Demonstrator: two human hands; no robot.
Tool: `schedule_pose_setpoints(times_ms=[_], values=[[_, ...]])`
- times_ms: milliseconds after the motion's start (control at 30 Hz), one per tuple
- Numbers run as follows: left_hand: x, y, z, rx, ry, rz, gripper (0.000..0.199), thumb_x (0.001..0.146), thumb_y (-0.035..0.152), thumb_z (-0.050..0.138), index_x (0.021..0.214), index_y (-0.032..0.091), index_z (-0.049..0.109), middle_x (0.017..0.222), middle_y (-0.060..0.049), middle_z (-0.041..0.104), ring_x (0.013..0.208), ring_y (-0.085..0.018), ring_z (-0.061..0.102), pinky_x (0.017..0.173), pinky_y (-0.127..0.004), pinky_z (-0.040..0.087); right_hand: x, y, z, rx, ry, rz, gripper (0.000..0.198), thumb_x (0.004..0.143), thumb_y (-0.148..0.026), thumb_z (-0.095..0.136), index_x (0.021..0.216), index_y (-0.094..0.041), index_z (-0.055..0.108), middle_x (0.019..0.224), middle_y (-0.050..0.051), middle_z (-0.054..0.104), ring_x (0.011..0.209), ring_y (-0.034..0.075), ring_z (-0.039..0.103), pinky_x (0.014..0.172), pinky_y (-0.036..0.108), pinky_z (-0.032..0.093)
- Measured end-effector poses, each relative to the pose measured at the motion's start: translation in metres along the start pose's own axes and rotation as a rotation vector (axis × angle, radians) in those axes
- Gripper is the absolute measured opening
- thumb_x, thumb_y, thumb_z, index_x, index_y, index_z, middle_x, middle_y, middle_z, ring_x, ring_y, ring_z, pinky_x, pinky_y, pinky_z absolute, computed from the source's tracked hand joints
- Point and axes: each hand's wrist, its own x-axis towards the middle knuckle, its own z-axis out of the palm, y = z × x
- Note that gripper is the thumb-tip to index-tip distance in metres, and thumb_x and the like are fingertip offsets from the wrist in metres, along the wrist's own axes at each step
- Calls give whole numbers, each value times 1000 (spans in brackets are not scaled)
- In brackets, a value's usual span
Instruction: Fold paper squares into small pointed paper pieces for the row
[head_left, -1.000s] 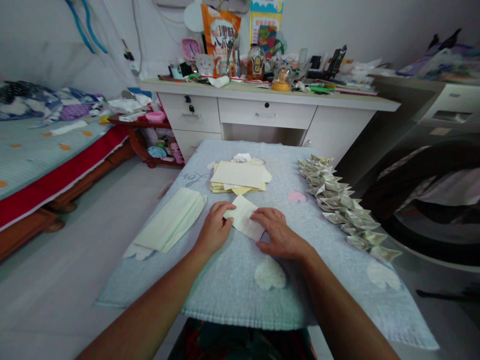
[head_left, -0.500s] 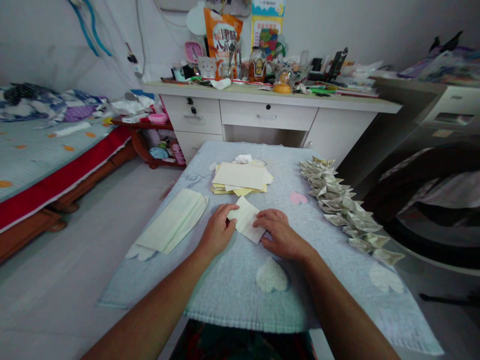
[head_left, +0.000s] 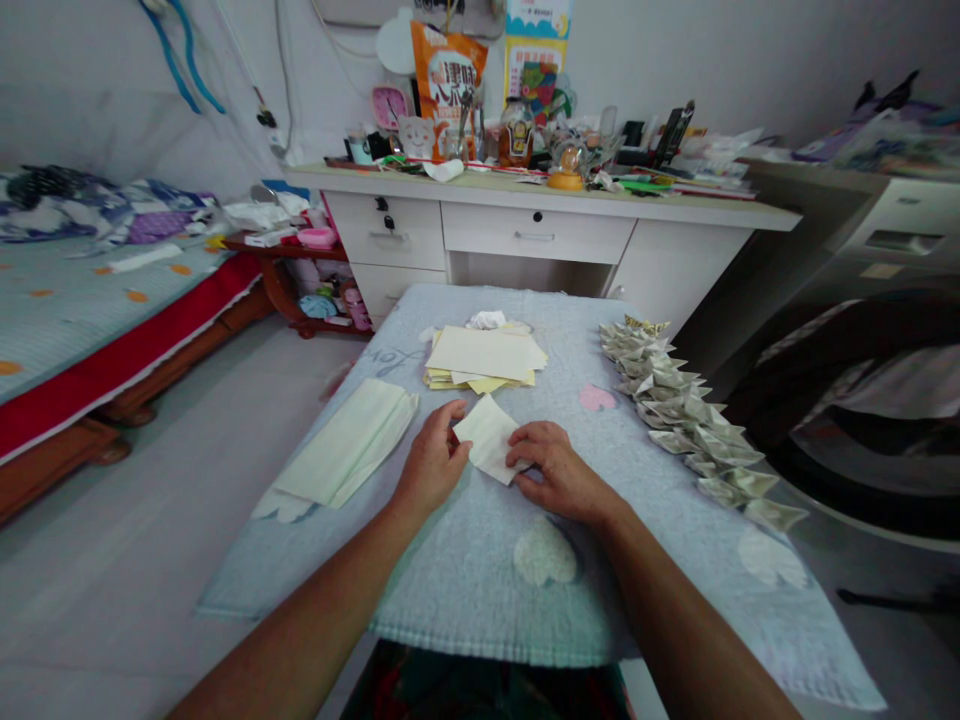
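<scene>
A small cream square of paper (head_left: 489, 436) lies turned corner-up on the cloth-covered table, between my two hands. On its left corner, my left hand (head_left: 433, 458) has the thumb and fingertips closed in from either side. My right hand (head_left: 556, 470) grips the right edge, its curled fingers over the paper and the thumb low beside it. Just beyond is a stack of cream and yellow paper sheets (head_left: 481, 352). A pile of longer pale folded paper (head_left: 345, 442) rests to the left of my left hand.
Along the table's right side runs a row of pointed folded-paper pieces (head_left: 686, 415). A crumpled white paper (head_left: 486, 319) sits behind the stack. A blue cloth (head_left: 465, 590) with heart patterns covers the table. Beyond stands a white desk (head_left: 390, 240) crowded with items; a bed (head_left: 90, 290) is at left.
The paper square has turned slightly and shifted a little. My left fingers have drawn back slightly from its upper left edge; the right hand has moved slightly left.
</scene>
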Motion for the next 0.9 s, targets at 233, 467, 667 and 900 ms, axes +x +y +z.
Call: schedule_pose_setpoints(times_ms=[233, 467, 667, 900], values=[[-2, 7, 0, 24, -104, -4, 65, 74, 13, 59, 134, 23, 38, 107, -5, 63, 84, -17, 62, 79, -32, 50, 1, -3, 3, 4, -5, -1, 25, 72, -15, 61, 96, -21, 63, 104, 6, 61, 104, 23, 51, 96, 39, 32], [-5, 3, 2, 185, -87, 59, 72, 71, 16, 66, 137, 21, 36, 126, -11, 55, 114, -28, 51, 98, -44, 42, 3, -2, 9, -20, -26, 46, 18, 72, -16, 63, 90, -20, 64, 102, 6, 58, 101, 23, 48, 92, 40, 33], [-5, 2, 1, 178, -91, 100, 59, 71, 13, 63, 127, 22, 44, 124, -8, 56, 111, -26, 52, 97, -42, 42, 6, 0, 13, -46, 30, 115, 10, 86, -27, 59, 88, -20, 65, 101, 6, 59, 99, 22, 47, 88, 39, 33], [-6, 4, -1, 140, -70, 122, 59, 71, 11, 61, 126, 21, 42, 120, -9, 54, 108, -25, 52, 94, -39, 42, 12, 1, 22, -161, 82, 288, 20, 88, -34, 57, 79, -18, 64, 97, 7, 57, 97, 23, 45, 86, 40, 33]])
